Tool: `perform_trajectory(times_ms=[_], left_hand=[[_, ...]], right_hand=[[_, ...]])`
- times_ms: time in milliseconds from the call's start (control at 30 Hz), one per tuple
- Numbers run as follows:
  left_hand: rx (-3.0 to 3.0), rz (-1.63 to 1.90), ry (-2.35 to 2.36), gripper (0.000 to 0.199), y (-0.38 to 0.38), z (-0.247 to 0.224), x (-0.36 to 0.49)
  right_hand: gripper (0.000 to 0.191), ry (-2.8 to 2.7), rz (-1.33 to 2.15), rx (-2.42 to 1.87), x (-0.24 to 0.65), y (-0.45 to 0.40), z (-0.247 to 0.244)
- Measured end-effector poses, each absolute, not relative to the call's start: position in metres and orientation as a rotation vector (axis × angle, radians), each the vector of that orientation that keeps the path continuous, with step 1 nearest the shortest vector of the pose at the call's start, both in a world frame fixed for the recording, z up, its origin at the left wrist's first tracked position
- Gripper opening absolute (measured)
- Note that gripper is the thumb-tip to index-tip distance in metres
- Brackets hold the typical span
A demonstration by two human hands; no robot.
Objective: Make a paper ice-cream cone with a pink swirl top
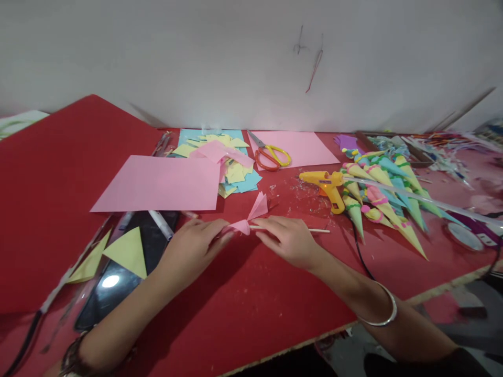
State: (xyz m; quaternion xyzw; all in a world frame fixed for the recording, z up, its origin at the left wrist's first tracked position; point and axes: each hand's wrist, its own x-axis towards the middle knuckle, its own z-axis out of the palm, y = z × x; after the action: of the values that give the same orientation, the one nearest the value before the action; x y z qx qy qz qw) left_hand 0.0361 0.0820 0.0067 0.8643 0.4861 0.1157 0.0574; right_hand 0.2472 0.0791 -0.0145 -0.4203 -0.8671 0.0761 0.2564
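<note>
A piece of pink paper (242, 226), partly rolled, is between my hands above the red table, with one folded flap standing up at its far side. My left hand (200, 238) is closed on the paper's left end, and its fingertips partly hide it. A thin pale wooden stick (319, 230) runs sideways from the paper and passes under my right hand (286, 238). The fingers of that hand pinch the stick close to the paper, and its free end sticks out to the right.
A yellow glue gun (328, 186) lies right of centre beside a pile of paper cones (387, 191). Behind are scissors (271, 156), paper scraps (231, 173) and a pink sheet (161, 183). A dark glossy phone-like slab (106, 293) and yellow pieces (128, 254) lie at left.
</note>
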Motion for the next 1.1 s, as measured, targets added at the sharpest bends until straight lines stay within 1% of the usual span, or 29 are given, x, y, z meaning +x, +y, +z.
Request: perform_trajectory(times_ms=[133, 233, 300, 467, 567, 667, 833, 967, 1100], left_hand=[[2.769, 0.24, 1.549, 0.034, 0.088, 0.001, 0.029], [2.703, 0.091, 1.659, 0.037, 0.089, 0.003, 0.03], [2.585, 0.043, 1.737, 0.035, 0.088, 0.006, 0.031], [2.372, 0.04, 1.851, 0.031, 0.088, 0.008, 0.031], [2.304, 0.089, 1.876, 0.03, 0.087, 0.01, 0.03], [2.26, 0.183, 1.877, 0.028, 0.086, 0.013, 0.029], [2.205, 0.336, 1.852, 0.031, 0.085, 0.016, 0.029], [2.165, 0.437, 1.705, 0.034, 0.083, 0.02, 0.032], [2.102, 0.45, 1.472, 0.03, 0.076, 0.022, 0.041]], right_hand=[[0.026, -2.296, 0.307, -1.26, 0.25, 0.085, -0.013], [0.029, -2.267, 0.264, -1.365, 0.251, 0.092, -0.014], [0.031, -2.259, 0.23, -1.424, 0.251, 0.096, -0.014], [0.043, -2.235, 0.191, -1.571, 0.247, 0.104, -0.015], [0.045, -2.226, 0.197, -1.603, 0.246, 0.107, -0.016], [0.037, -2.235, 0.193, -1.608, 0.246, 0.109, -0.019], [0.017, -2.226, 0.273, -1.544, 0.248, 0.112, -0.018], [0.014, -2.224, 0.356, -1.359, 0.256, 0.112, -0.003], [0.015, -2.233, 0.449, -1.135, 0.259, 0.105, 0.016]])
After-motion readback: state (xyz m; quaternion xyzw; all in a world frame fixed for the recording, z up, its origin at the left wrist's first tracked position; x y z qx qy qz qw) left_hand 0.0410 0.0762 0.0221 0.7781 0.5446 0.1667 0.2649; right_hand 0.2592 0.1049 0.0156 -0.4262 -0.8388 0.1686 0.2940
